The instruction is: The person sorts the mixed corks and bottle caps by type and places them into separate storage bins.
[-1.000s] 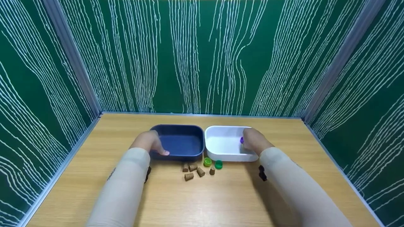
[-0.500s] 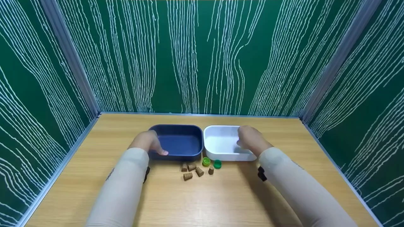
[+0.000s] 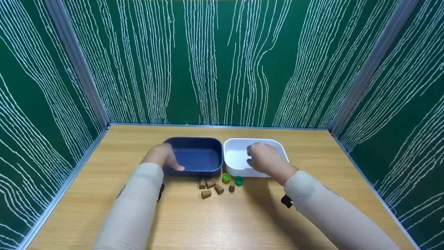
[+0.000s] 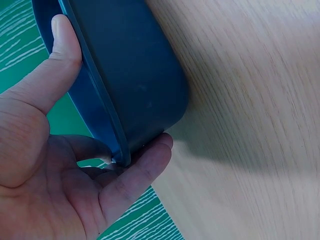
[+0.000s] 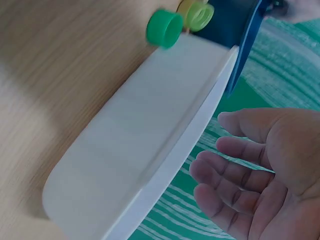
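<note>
My left hand [image 3: 160, 155] holds the left end of a dark blue bin [image 3: 204, 172]. In the left wrist view its thumb lies over the rim and the fingers curve around the corner of the bin [image 4: 137, 75]. Above the white bin [image 3: 246, 172], my right hand [image 3: 267, 160] hangs with loosely bent fingers. The right wrist view shows that hand [image 5: 260, 175] holding nothing, just off the white rim. In front of the bins sit a lime-green bottle cap [image 3: 226, 178] and a darker green bottle cap [image 3: 238, 180].
Several corks lie in front of the blue bin, among them a front cork [image 3: 206, 194] and a cork standing upright [image 3: 231, 188]. The two bins stand side by side on a wooden table [image 3: 215, 222]. Green panels [image 3: 208, 62] with white lines enclose the back and sides.
My right hand has moved left from the white bin's right end to above its middle. A purple item seen at its fingers one second ago is out of sight. The left hand stays put.
</note>
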`<control>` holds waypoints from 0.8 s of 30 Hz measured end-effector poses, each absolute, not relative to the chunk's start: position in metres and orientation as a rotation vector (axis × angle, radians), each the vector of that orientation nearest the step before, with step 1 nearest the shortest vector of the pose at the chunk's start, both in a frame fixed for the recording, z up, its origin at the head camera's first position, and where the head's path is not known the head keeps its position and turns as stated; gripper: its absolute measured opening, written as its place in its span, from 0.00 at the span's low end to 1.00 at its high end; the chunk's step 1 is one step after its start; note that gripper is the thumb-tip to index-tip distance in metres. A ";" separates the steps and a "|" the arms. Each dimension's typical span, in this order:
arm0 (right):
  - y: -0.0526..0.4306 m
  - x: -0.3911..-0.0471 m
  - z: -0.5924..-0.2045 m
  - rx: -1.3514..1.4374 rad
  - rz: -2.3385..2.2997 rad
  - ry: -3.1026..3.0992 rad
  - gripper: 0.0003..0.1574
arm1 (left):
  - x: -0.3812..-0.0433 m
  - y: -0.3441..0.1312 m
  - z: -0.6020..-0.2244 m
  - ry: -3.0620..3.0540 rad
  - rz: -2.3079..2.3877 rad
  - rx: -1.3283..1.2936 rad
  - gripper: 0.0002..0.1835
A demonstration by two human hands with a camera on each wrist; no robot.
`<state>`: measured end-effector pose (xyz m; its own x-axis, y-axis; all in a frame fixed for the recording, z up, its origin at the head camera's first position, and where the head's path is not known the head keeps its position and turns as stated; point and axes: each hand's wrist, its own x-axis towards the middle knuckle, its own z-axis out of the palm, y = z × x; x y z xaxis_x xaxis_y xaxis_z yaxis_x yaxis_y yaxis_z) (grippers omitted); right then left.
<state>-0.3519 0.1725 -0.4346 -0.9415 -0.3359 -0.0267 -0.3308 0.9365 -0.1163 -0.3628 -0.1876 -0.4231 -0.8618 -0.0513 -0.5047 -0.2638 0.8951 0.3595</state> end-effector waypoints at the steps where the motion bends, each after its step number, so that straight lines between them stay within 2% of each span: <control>1: 0.170 -0.348 -0.434 -0.535 -0.173 3.044 0.18 | -0.363 -0.188 -0.423 2.564 0.578 -0.227 0.63; 13: 0.156 -0.313 -0.445 -0.783 -0.214 3.035 0.14 | -0.363 -0.188 -0.423 2.573 0.538 -0.199 0.64; 19: 0.155 -0.306 -0.457 -0.887 -0.187 3.016 0.14 | -0.367 -0.189 -0.425 2.581 0.509 -0.199 0.63; 24: 0.155 -0.302 -0.466 -0.908 -0.178 2.996 0.10 | -0.367 -0.188 -0.426 2.583 0.523 -0.205 0.64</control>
<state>-0.3023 0.1553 -0.4663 -0.8324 -0.5535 0.0276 -0.5529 0.8259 -0.1102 -0.3667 -0.1877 -0.4257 -0.8674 -0.0477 -0.4954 -0.2367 0.9152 0.3263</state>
